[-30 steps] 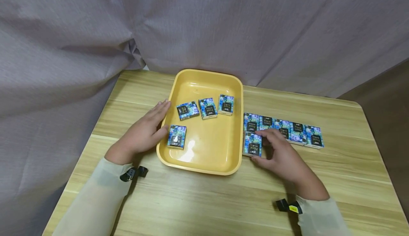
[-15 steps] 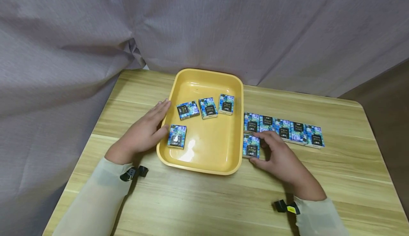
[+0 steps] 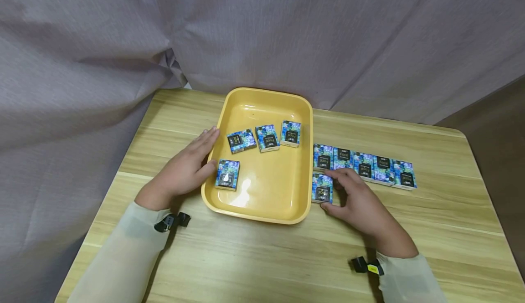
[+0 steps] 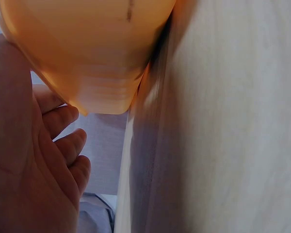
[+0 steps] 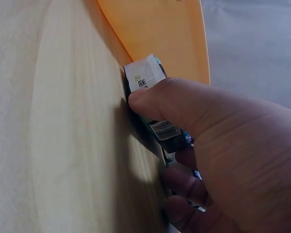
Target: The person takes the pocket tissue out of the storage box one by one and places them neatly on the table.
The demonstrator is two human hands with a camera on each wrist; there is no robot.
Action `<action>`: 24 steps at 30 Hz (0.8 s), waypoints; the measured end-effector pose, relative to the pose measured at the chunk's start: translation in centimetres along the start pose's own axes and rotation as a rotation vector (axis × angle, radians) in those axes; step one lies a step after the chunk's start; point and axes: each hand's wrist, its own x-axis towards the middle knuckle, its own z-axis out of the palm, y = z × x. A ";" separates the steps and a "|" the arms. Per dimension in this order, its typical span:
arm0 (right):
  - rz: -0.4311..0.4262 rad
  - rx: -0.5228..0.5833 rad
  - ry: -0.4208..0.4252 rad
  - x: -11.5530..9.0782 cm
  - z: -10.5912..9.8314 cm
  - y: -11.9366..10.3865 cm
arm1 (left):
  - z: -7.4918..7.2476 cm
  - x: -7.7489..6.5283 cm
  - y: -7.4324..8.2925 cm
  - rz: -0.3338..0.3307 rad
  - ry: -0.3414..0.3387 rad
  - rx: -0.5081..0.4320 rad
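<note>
My right hand [image 3: 362, 205] pinches a small blue floral box [image 3: 322, 187] with a black label between thumb and fingers. That box lies on the table right at the tray's right side, in front of the row's left end. In the right wrist view the thumb [image 5: 155, 99] presses the box's white printed side [image 5: 144, 73]. My left hand [image 3: 182, 168] rests along the left rim of the yellow tray [image 3: 262, 216], fingers extended. From the left wrist view, its fingers [image 4: 63, 121] are at the tray's outer wall [image 4: 102, 63]. Several like boxes [image 3: 267, 138] lie spread inside the tray.
A straight row of several matching boxes [image 3: 363, 165] runs rightward from the tray on the wooden table [image 3: 254, 262]. Grey curtain cloth [image 3: 262, 34] hangs behind and to the left. Each wrist wears a small black camera [image 3: 359, 264].
My right hand has shifted the box slightly left and toward me, up against the tray's side and apart from the row. The left hand has stayed in place.
</note>
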 end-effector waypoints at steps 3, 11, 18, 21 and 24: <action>0.001 -0.012 0.004 0.0 0.0 0.0 | 0.0 0.0 0.0 -0.001 -0.002 -0.002; 0.019 -0.016 0.006 0.0 -0.1 -0.2 | -0.1 0.0 0.2 -0.013 -0.003 -0.003; 0.030 -0.020 0.014 -0.2 0.0 -0.2 | -0.1 0.0 0.1 -0.015 0.005 -0.002; 0.027 -0.008 0.012 -0.2 0.0 -0.1 | -0.1 0.0 0.2 -0.017 0.006 -0.006; 0.021 -0.001 0.012 -0.3 -0.1 -0.2 | -0.1 0.0 0.2 -0.017 0.004 -0.007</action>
